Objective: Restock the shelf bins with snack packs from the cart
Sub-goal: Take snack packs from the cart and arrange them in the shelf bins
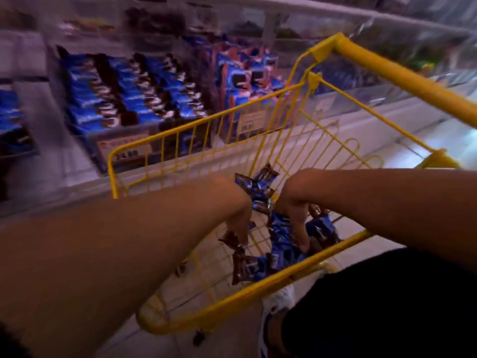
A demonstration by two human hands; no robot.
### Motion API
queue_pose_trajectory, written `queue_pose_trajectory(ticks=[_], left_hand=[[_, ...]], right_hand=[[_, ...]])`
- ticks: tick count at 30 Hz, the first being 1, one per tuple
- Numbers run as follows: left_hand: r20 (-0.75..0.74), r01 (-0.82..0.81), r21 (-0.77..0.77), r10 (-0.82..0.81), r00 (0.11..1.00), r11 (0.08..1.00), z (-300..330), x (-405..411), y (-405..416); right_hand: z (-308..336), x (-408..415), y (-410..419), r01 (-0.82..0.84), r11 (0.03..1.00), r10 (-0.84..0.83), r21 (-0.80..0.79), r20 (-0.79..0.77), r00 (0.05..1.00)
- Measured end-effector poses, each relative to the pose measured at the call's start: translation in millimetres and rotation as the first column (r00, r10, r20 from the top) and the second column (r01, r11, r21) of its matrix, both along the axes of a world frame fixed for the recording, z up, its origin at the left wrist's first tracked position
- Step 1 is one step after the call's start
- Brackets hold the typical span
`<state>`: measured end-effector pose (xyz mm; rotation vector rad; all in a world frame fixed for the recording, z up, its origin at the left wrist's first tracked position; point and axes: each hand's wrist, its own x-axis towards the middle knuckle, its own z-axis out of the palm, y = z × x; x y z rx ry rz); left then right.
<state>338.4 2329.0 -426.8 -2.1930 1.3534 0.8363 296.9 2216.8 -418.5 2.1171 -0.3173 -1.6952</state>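
**Yellow cart and shelf bins hold the snack packs**

The yellow wire cart (258,301) carries a loose heap of blue and brown snack packs (281,244) on its mesh bottom. Beyond the cart's far rim, clear shelf bins (121,143) hold rows of blue packs (129,96), blurred. The cart stands on a pale tiled floor (160,342).

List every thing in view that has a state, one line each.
Left hand: down in the cart, fingers on a brown pack.
Right hand: down in the cart, fingers among the blue packs.
Cart: holds loose snack packs, not full.
Shelf bin: well stocked with blue packs.
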Motion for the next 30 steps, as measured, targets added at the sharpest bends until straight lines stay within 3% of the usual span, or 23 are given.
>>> queue_pose_trajectory(ticks=[2,5,7,12,16,21,26,28,30], left_hand=[[-0.012,0.007,-0.009,-0.007,1.000,1.000,-20.2,-4.8,-16.5],[-0.014,0.144,0.010,-0.144,0.990,0.990,-44.4,-10.0,-25.0],[0.004,0.193,0.086,-0.194,0.981,0.977,-53.0,-9.5,-28.5],[0.017,0.261,0.098,-0.264,0.964,0.960,-61.7,-1.1,-37.0],[0.036,0.244,0.122,-0.250,0.968,0.962,-54.5,8.9,-39.7],[0.057,0.141,0.176,-0.153,0.987,0.974,-36.6,16.1,-40.3],[0.144,-0.011,0.077,0.000,0.990,0.997,-1.6,44.1,-22.9],[0.087,-0.156,0.037,0.152,0.984,0.987,12.1,55.3,-12.7],[-0.005,-0.170,0.016,0.170,0.985,0.985,16.8,62.2,-5.0]], right_hand=[[-7.6,1.4,0.2,-0.107,0.993,0.106,-0.044,-0.026,0.994],[-18.1,-0.8,-2.2,-0.253,0.965,0.253,-0.067,-0.010,0.967],[-27.4,-1.6,-5.2,-0.272,0.961,0.271,-0.055,-0.019,0.962],[-36.1,-6.2,-5.8,-0.247,0.968,0.248,0.044,-0.037,0.968],[-27.1,-0.5,-17.2,0.042,0.990,-0.045,0.133,0.021,0.999],[-30.9,7.7,-4.6,0.315,0.901,-0.365,0.299,0.130,0.922],[-20.2,14.4,0.0,0.373,0.657,-0.648,0.655,0.238,0.723],[-14.6,17.9,2.9,0.357,0.599,-0.649,0.716,0.174,0.740],[-9.6,20.0,2.0,0.397,0.579,-0.651,0.712,0.110,0.751]])
